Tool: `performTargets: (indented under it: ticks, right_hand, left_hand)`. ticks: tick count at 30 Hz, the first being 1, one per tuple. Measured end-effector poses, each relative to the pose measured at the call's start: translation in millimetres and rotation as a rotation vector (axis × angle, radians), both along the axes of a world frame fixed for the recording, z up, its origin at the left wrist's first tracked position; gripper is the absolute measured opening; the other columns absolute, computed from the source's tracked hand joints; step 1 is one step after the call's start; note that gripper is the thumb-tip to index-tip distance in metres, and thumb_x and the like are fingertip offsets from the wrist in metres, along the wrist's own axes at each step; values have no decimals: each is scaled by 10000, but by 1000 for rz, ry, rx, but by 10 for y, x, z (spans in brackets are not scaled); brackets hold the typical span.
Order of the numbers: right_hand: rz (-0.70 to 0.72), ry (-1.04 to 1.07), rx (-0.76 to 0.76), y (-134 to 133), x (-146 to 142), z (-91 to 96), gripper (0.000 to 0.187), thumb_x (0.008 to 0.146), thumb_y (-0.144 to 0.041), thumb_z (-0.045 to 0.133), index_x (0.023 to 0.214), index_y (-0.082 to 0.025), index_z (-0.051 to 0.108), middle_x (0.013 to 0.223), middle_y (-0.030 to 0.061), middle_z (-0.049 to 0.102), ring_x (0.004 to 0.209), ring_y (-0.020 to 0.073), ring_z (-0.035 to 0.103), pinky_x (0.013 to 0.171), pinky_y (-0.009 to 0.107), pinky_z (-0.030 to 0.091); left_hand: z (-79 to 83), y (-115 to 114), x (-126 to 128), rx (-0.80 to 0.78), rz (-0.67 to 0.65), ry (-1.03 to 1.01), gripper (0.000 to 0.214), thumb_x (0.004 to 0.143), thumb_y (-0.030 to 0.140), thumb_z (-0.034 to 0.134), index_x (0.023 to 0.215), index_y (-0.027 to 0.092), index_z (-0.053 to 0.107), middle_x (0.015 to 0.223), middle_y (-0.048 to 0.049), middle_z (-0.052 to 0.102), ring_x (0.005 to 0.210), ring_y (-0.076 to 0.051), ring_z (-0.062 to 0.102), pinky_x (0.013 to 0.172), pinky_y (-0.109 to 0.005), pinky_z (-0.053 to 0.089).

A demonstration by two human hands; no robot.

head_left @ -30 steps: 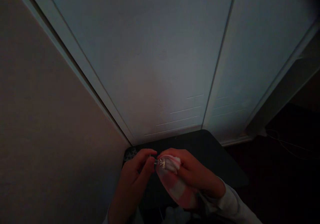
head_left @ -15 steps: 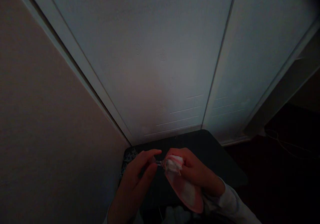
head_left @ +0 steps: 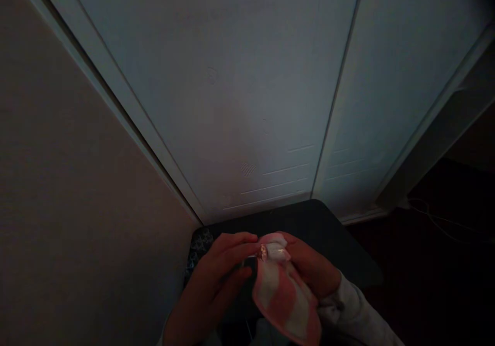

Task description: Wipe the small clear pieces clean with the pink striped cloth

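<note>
Cloth (head_left: 285, 295), pink and white in broad bands, is at the lower centre of the frame, gathered at its top, its loose end hanging toward the bottom edge. A clear, shiny piece (head_left: 263, 252) with a faceted part shows at the left side of the gathered portion; the rest of it is covered, so its full shape cannot be told.

Right hand (head_left: 315, 266), right of the cloth: grip clamped on the cloth, the fingers largely hidden behind the folds. Left hand (head_left: 214, 271), left of the cloth: grip apart, thumb below and fingers above, tips directed at the clear piece. Whether they touch it cannot be told. A pale sleeve (head_left: 359, 312) covers the right forearm.

Below the hands is a dark desk (head_left: 297, 217) with rounded corners. On its left corner is a dark item (head_left: 200, 243) with a pale line pattern, partly behind the left hand.

Behind the desk, a white panel (head_left: 232, 103) fills the upper centre, bearing raised lines and small marks too faint to read. A second panel (head_left: 382, 83) adjoins at upper right. A wall (head_left: 77, 207) occupies the left; a thin cord (head_left: 428, 214) lies at right.
</note>
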State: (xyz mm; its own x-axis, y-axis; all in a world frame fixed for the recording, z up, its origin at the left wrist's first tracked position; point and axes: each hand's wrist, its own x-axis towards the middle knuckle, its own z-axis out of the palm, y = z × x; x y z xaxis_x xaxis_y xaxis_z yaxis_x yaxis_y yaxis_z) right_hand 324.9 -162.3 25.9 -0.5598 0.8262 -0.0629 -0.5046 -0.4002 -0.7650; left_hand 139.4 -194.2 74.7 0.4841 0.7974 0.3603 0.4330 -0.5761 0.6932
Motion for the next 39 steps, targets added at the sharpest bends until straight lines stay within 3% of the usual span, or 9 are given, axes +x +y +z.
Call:
performTargets:
  ticks: [5, 10, 17, 26, 32, 39]
  right_hand:
    - [82, 56, -17, -18, -21, -80, 116, 596, -180, 728, 656, -120, 649, 603, -25, 562, 536, 74, 454, 518, 187, 355]
    - [48, 30, 76, -3, -77, -62, 130, 609, -145, 739, 718, -133, 671, 682, -15, 616, 614, 92, 517, 607, 202, 410]
    - [-80, -70, 296, 60, -67, -64, 143, 686, -135, 688, 824, -174, 694, 804, 2, 680, 744, 130, 603, 718, 234, 459]
    - [-206, -321, 669, 67, -15, -69, 281, 782, -132, 526, 1020, -203, 656, 983, 36, 694, 889, 165, 625, 784, 274, 476]
    - [-217, -391, 796, 46, -11, -94, 346, 786, -94, 466, 1081, -200, 614, 1001, 40, 682, 895, 156, 617, 785, 268, 467]
    - [-176, -434, 754, 63, -4, -68, 304, 763, -111, 507, 1029, -169, 642, 976, 50, 698, 871, 166, 625, 769, 264, 456]
  left_hand:
    - [34, 2, -14, -2, -62, 1, 377, 893, 159, 500, 1204, 361, 560, 1301, -5, 565, 1181, -157, 517, 968, -234, 423]
    - [-5, -7, -8, 3, -47, -45, 401, 902, 214, 494, 1278, 352, 499, 1376, -10, 502, 1239, -184, 465, 1022, -280, 379]
    - [-98, -33, 42, -63, 291, -144, 274, 910, 346, 462, 1136, 296, 609, 1137, -13, 647, 1032, -169, 587, 895, -247, 447]
    - [-125, 96, 73, -150, 499, -45, 334, 827, 438, 526, 1017, 203, 669, 955, -53, 700, 856, -198, 633, 731, -283, 487]
    - [-123, 125, 46, -211, 478, -36, 298, 807, 409, 556, 994, 207, 668, 941, -42, 703, 848, -203, 638, 725, -293, 476]
    - [-106, 124, 15, -266, 394, -89, 274, 812, 360, 554, 1019, 217, 661, 992, -41, 696, 894, -203, 641, 796, -305, 467]
